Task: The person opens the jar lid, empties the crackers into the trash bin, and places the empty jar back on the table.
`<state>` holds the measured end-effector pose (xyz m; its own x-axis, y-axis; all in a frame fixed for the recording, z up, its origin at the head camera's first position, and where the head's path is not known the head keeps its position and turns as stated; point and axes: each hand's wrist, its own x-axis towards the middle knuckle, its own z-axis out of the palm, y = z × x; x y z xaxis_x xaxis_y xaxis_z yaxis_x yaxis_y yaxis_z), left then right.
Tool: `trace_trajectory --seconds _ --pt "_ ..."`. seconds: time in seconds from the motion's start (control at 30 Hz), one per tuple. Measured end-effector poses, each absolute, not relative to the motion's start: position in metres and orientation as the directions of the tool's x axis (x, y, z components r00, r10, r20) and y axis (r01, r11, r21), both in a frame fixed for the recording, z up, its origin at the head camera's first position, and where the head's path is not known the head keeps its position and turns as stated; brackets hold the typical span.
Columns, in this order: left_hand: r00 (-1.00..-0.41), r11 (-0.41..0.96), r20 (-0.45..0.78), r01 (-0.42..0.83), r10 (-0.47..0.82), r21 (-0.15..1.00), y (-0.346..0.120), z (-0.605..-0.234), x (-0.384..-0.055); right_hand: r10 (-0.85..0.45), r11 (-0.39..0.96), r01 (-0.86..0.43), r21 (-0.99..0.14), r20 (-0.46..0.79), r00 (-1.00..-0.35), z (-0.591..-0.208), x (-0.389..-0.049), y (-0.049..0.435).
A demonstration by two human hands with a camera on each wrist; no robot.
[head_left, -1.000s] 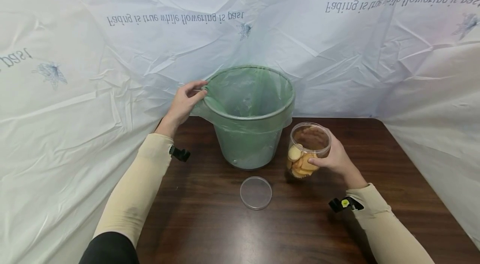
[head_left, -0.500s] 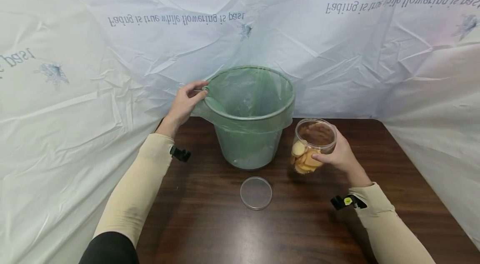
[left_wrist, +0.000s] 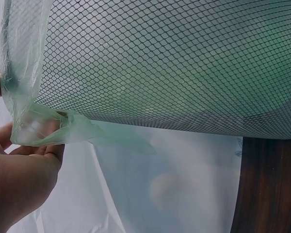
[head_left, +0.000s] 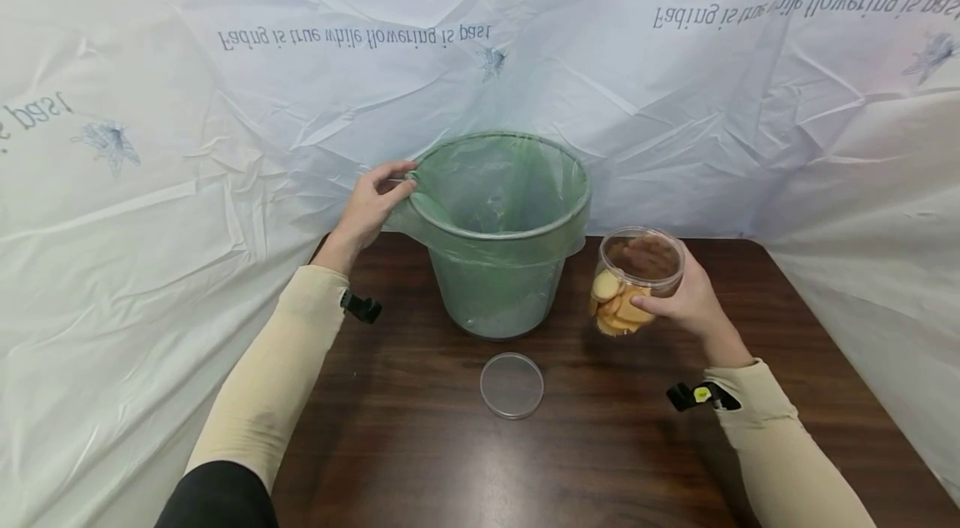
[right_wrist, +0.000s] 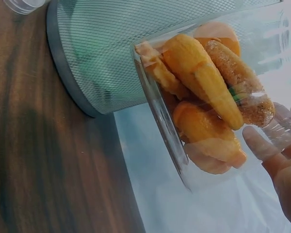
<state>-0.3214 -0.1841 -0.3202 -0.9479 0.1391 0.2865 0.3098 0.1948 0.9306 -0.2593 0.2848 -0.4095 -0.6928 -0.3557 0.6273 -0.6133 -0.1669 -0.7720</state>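
Note:
In the head view my left hand [head_left: 372,205] pinches the green bin liner [head_left: 435,207] at the left rim of a mesh trash bin [head_left: 495,303]. The liner's loose edge drapes over some of those fingers in the left wrist view, partly hiding them. My right hand [head_left: 693,295] grips a clear plastic jar [head_left: 648,282] from its right side, raised off the table to the right of the bin. Its top is uncovered. Several yellow-orange, biscuit-like pieces [right_wrist: 203,82] lie in the jar's lower part; their exact kind is unclear.
A round clear lid [head_left: 512,386] lies flat on the dark wooden table [head_left: 420,453], in front of the bin. White printed plastic sheeting [head_left: 345,95] hangs behind the bin and along both sides.
My right hand has lifted the jar and shifted it to the right, a little farther from the bin. The left hand stays at the bin's rim.

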Motion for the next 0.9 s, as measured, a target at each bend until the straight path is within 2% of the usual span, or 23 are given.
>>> trace_trajectory --seconds 0.4,0.63,0.9 --pt "-0.949 0.191 0.285 0.307 0.137 0.932 -0.184 -0.321 -0.321 -0.338 -0.165 -0.639 -0.751 0.652 -0.678 -0.403 -0.26 0.29" --pt "-0.95 0.185 0.279 0.302 0.141 0.935 -0.184 -0.322 -0.321 -0.354 -0.214 -0.619 -0.756 0.651 -0.672 -0.401 -0.262 0.291" --pt "-0.95 0.184 0.28 0.303 0.141 0.935 -0.184 -0.321 -0.322 -0.334 -0.149 -0.646 -0.749 0.653 -0.68 -0.396 -0.264 0.292"
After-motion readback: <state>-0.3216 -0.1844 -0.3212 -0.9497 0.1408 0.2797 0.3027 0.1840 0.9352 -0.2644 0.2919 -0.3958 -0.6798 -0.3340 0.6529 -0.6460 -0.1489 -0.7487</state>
